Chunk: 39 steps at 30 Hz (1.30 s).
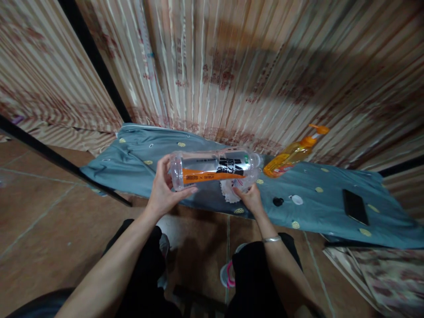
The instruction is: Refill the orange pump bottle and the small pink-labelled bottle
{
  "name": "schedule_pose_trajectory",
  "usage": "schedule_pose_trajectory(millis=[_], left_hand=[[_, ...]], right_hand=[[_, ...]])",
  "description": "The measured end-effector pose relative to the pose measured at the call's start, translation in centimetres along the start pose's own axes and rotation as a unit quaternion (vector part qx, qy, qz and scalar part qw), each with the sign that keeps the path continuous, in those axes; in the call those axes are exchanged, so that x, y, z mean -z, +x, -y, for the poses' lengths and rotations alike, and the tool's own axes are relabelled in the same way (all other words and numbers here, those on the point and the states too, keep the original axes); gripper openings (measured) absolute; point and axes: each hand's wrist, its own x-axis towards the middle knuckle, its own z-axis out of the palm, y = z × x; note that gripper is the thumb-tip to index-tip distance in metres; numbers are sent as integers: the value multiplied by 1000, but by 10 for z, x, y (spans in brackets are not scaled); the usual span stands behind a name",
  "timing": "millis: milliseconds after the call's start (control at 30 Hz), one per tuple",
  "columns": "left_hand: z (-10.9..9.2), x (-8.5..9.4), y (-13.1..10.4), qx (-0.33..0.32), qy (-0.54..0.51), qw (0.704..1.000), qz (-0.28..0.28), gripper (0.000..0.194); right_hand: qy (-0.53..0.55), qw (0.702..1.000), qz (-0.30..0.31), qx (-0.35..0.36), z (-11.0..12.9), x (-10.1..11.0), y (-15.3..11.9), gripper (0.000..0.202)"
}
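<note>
A clear plastic bottle with an orange, silver and black label lies sideways over the blue-green cloth, its neck to the right. My left hand is wrapped round its base end. My right hand pinches a white, scallop-edged piece, perhaps cloth or paper, against the bottle's underside near the neck. Just right of the bottle's neck stands a pump bottle of orange-yellow liquid. A small black object and a small white one lie to the right of my right hand.
A blue-green patterned cloth covers the narrow surface, with a dark phone at its right. Striped curtain hangs behind. Black poles run at the left. Below are the tiled floor, my legs and my feet.
</note>
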Motion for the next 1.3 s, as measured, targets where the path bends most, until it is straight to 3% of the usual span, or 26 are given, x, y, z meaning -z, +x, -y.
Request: schedule_pose_trajectory(millis=[967,1300], left_hand=[[-6,3,1,24,6,1000,-12,94],[-4,4,2,23,11,1000,-7,96]], right_hand=[[34,999,26,20,-3,1,2,75],[22,999,11,20,-7,0,4,71]])
